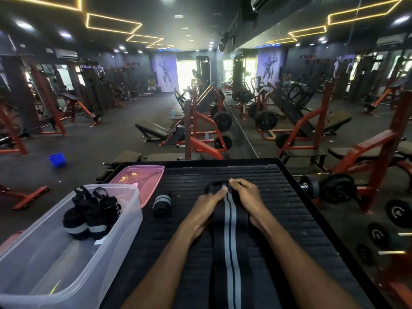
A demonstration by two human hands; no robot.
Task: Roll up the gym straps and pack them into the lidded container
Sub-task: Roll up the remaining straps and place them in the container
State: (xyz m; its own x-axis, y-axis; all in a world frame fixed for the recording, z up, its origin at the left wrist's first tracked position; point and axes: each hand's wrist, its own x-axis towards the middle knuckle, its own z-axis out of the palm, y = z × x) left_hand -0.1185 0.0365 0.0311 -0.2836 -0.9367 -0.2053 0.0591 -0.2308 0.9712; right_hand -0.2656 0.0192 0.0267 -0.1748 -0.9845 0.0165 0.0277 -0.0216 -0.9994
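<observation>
Strap under both hands; container holds seemingly two rolled straps.

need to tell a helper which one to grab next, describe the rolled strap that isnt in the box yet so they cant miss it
Start at the black ribbed platform in the foreground and look to its left edge, beside the clear container. There, just in front of the pink lid, lies the rolled strap, black with grey bands. Unlike the two rolls in the container, it lies alone on the platform, and unlike the flat strap, no hand touches it.

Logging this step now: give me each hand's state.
Left hand: pinches the far end of the flat strap.
Right hand: fingers curled, grips the same strap end.
</observation>
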